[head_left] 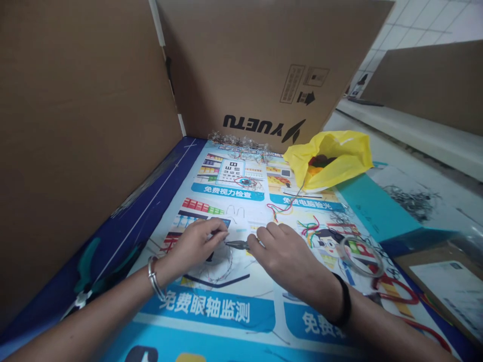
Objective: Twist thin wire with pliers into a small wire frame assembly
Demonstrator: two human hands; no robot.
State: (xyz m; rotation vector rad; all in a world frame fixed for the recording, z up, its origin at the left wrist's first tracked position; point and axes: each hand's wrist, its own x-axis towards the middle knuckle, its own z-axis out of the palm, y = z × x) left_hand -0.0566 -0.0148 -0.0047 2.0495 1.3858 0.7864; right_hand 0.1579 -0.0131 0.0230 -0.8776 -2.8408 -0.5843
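Observation:
My right hand [275, 249] is wrapped round a pair of pliers [236, 245], whose pointed jaws face left toward my other hand. Finger and thumb of my left hand [202, 244] are pinched together just beside the tips of the jaws. Below them a loop of thin wire [229, 266] curves over the printed sheet and seems to run up into this pinch. The pliers' handles are hidden in my right palm. Whether the jaws grip the wire is too small to tell.
Cardboard walls [241, 65] stand at the left and back. A wire heap [241, 143] lies along the back. To the right are a yellow bag [339, 176], coloured cords [310, 230], a clear tape roll [343, 246] and red handles [405, 299]. Green-handled pliers [88, 264] lie left.

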